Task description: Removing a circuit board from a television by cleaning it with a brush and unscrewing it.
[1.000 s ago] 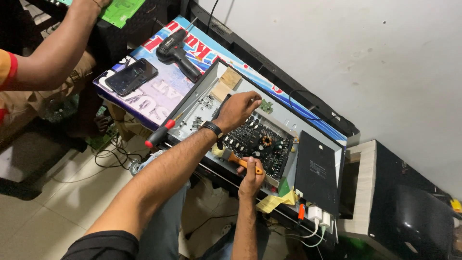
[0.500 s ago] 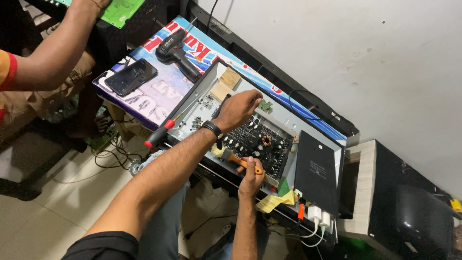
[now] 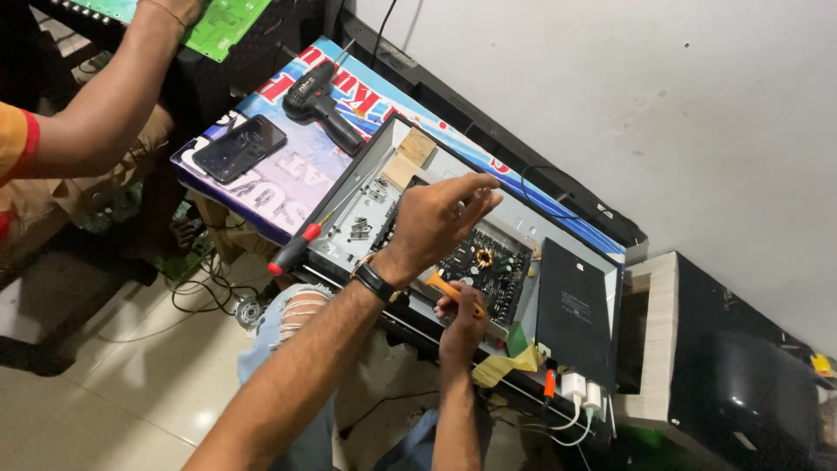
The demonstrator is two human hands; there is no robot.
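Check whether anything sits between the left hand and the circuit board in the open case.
Nothing visible stands between them. The left hand hovers directly above the black circuit board inside the open metal case. The right hand holds an orange-handled tool at the board's near edge, beside the left hand's path rather than across it.

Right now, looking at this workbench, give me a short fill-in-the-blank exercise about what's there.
1. The left hand, with a watch on its wrist, hovers over the open metal ____.
2. The right hand grips a tool with an ____ handle.
3. The loose screwdriver at the chassis edge has a red and ____ handle.
4. The phone lies on the printed board beside a black power ____.

Missing words: chassis; orange; black; drill
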